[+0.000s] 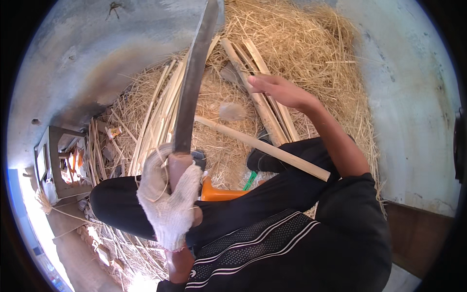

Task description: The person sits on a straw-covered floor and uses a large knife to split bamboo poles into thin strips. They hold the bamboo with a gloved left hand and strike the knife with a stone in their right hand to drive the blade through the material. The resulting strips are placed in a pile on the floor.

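My left hand [170, 194], in a white knitted glove, is wrapped round the brown handle of a machete [189, 92]. The long dark blade points up and away, past the top edge of the picture. On the right, my bare right hand [282, 90] hangs with its fingers stretched out and nothing in them. Its fingertips overlap the upper part of a pole [258, 97]; whether they touch it I cannot tell. A pale split stick [267, 148] slants across, its near end over my right leg. Left of the blade lies a bundle of pale split strips [160, 117].
Straw and shavings [292, 34] cover the ground and heap up at the back. Grey walls stand at left [73, 63] and right [408, 97]. An orange curved object [219, 193] and a green strip [250, 180] lie by my legs. A dark frame [53, 160] stands at left.
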Available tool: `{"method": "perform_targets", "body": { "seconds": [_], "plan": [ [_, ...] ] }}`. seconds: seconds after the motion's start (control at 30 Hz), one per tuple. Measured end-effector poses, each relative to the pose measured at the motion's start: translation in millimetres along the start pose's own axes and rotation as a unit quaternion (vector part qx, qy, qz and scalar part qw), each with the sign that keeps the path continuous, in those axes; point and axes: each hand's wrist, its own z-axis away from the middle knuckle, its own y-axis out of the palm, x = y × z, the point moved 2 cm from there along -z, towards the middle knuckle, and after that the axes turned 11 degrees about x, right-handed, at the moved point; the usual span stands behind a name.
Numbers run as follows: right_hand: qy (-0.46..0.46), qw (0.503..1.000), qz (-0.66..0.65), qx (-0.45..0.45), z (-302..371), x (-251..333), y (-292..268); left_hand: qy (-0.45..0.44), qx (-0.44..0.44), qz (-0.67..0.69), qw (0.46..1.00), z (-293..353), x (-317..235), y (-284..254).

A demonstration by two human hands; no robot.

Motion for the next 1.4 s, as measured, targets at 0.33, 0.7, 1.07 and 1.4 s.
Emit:
{"method": "perform_targets", "body": {
  "seconds": [0.33, 0.7, 1.07, 1.4],
  "plan": [
    [-0.152, 0.946, -0.211, -0.192, 143.3, 65.1, 85.1, 0.332, 0.126, -0.010, 0.935, -1.4, -41.6, 112.4],
    [-0.253, 0.787, -0.472, -0.308, 244.7, 25.3, 50.1, 0.464, 0.272, -0.268, 0.799, -1.0, 55.6, 187.6],
    [-0.316, 0.799, -0.305, -0.410, 233.7, 45.8, 80.5, 0.167, 0.208, -0.101, 0.959, -135.4, -29.2, 55.1],
    [-0.289, 0.902, -0.082, -0.308, 123.7, 131.3, 155.4, 0.208, 0.122, -0.163, 0.957, -159.6, -17.4, -12.6]
  ]
}}
